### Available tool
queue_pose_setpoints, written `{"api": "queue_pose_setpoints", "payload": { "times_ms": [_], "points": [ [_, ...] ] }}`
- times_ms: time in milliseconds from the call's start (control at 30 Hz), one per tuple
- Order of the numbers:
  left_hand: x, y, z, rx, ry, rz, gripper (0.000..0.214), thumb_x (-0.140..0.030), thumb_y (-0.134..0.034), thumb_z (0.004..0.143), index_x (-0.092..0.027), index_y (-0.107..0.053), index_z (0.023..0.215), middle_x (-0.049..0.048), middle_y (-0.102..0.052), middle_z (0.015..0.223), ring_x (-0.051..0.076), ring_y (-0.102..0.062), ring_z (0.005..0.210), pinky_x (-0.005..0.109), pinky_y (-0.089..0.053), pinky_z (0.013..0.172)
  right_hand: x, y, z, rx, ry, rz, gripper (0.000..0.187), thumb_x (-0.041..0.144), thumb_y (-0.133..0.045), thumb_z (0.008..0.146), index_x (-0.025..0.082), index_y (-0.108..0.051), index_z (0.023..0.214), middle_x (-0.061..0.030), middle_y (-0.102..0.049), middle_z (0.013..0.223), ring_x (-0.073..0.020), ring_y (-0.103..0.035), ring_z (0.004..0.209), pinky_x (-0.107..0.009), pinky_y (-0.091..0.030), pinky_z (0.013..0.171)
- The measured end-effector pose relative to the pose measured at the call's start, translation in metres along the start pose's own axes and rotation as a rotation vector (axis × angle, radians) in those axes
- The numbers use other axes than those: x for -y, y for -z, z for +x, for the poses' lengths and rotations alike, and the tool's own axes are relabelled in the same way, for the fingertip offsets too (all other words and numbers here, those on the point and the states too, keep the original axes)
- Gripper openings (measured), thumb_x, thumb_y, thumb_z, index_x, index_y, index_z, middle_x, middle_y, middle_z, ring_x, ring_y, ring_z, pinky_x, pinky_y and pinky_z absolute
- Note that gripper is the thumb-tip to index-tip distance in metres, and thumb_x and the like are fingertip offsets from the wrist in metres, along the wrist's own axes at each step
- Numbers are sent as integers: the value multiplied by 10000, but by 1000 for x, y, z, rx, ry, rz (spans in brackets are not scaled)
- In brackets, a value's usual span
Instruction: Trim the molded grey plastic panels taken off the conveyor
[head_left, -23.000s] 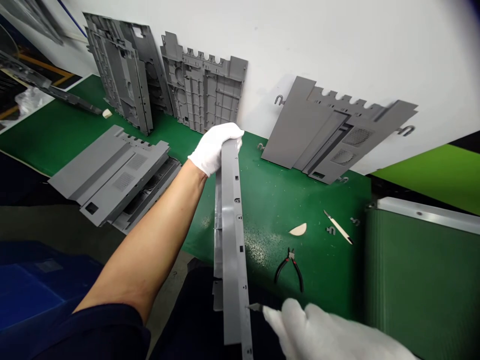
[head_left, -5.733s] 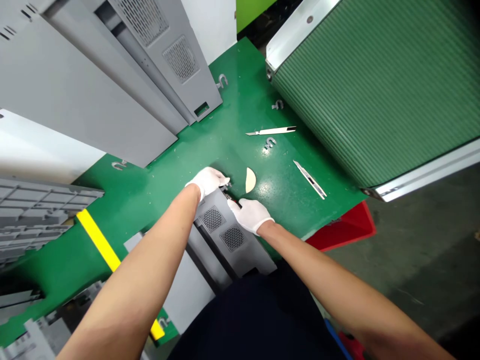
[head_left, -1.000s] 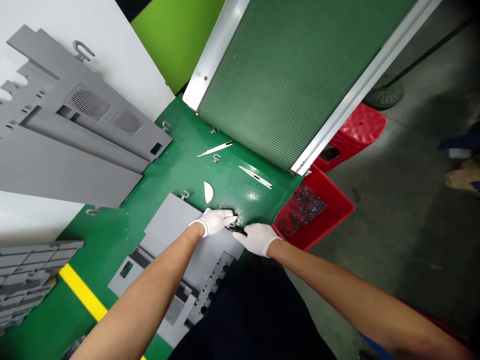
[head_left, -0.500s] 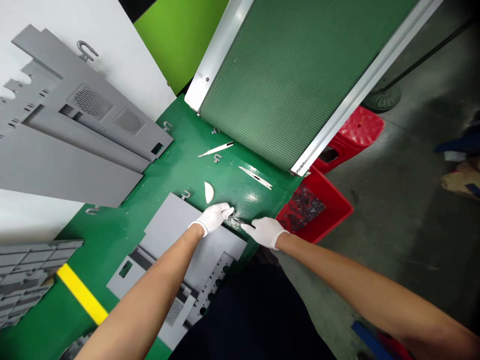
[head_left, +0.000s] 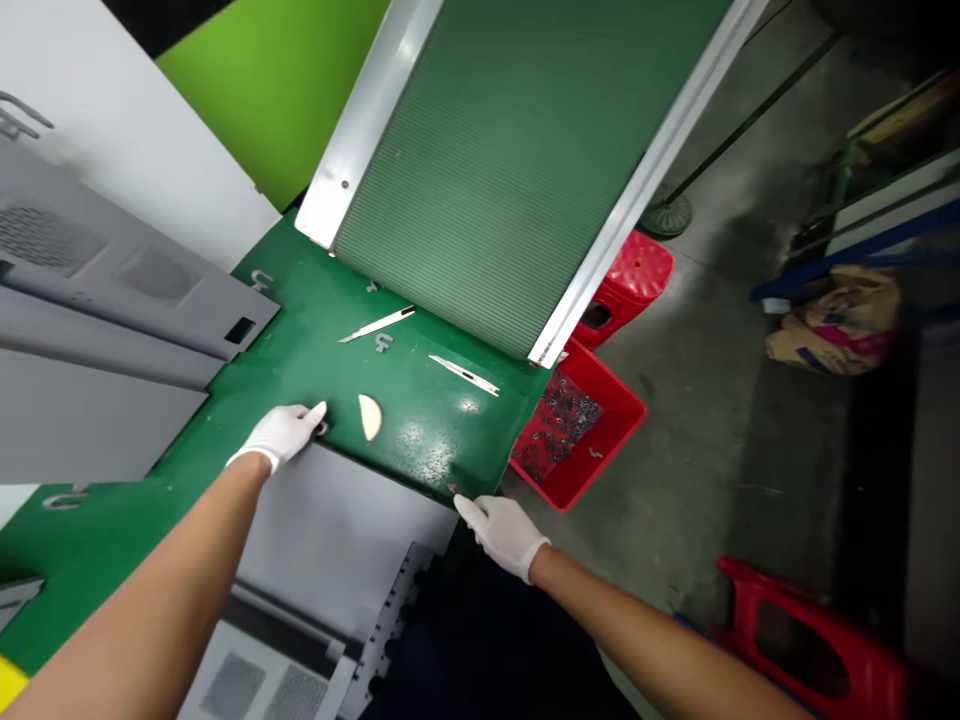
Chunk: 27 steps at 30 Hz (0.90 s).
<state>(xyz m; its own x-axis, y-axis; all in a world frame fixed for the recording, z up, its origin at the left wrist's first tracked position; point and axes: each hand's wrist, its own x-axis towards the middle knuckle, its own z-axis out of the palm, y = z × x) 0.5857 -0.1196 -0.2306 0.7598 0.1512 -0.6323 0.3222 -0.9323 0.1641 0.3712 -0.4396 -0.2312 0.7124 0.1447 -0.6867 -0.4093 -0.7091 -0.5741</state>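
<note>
My left hand (head_left: 289, 435), in a white glove, is closed at the far left edge of a flat grey panel (head_left: 337, 535). Its fingertips pinch a small grey hook (head_left: 322, 428), mostly hidden by them. My right hand (head_left: 504, 532), also gloved, is curled at the panel's right corner. A small dark bit (head_left: 452, 489) shows at its fingertip; what the hand holds is unclear. Beyond the panel lie a cream half-round piece (head_left: 370, 417), a white craft knife (head_left: 377, 324), another slim white tool (head_left: 465, 374) and a loose grey hook (head_left: 383, 343).
A ribbed green conveyor belt (head_left: 517, 150) rises behind the green table (head_left: 300, 350). A red bin (head_left: 570, 480) with dark scraps stands right of the table, below a red stool (head_left: 637, 270). Large grey panels (head_left: 90, 390) lean at left. Dark scraps (head_left: 431, 460) litter the table.
My left hand has moved left along the panel edge to the hook lying there. My right hand has drawn back towards me. A light piece now shows in the red bin. The view has shifted.
</note>
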Motion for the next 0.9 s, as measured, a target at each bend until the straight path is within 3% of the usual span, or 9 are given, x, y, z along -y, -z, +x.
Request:
{"api": "queue_pose_setpoints", "payload": {
  "times_ms": [67,133,233,333,500,633,900],
  "points": [
    [28,2,1,138,-21,-93,620,-730,-415,807,-209,-744,869,86,-743,965,285,-646,927,375,-477,906,13,-1,11,33,32,-91,751,718,-142,948,208,-652,736,-90,-727,785,-212,-681,810,-291,-444,738],
    [37,1,-3,162,-53,-158,586,-727,-442,795,-236,-755,858,35,-751,930,233,-644,875,305,-478,853,31,0,27,94,47,-233,777,736,-157,930,193,-691,779,-135,-737,837,-261,-691,877,-329,-457,769],
    [32,-6,-1,176,-77,-167,559,-712,-467,783,-231,-751,787,23,-736,810,200,-619,758,281,-469,747,63,5,55,171,60,-383,814,773,-180,893,171,-728,875,-174,-742,906,-310,-695,921,-369,-481,783],
    [24,-14,6,165,-108,-119,538,-675,-462,800,-210,-727,745,28,-693,723,185,-569,680,293,-447,697,94,5,84,171,105,-378,817,783,-181,879,182,-727,968,-168,-744,974,-321,-696,939,-386,-502,779],
    [23,-22,7,214,-149,-166,481,-645,-530,777,-199,-710,767,30,-693,747,178,-551,671,311,-445,706,133,-13,124,214,166,-354,793,762,-197,884,183,-728,998,-172,-740,1014,-335,-694,968,-412,-512,798],
    [32,-19,1,267,-194,-396,498,-657,-570,770,-194,-728,864,41,-734,859,188,-603,760,309,-473,774,145,-28,136,241,185,-334,790,754,-204,887,172,-731,974,-182,-742,984,-349,-693,963,-424,-513,796],
    [36,-16,-6,248,-160,-482,477,-636,-581,784,-182,-723,826,58,-750,873,188,-628,758,323,-489,749,146,-42,133,217,189,-335,827,758,-135,901,176,-717,981,-175,-740,999,-318,-687,974,-403,-499,828]
  ]
}}
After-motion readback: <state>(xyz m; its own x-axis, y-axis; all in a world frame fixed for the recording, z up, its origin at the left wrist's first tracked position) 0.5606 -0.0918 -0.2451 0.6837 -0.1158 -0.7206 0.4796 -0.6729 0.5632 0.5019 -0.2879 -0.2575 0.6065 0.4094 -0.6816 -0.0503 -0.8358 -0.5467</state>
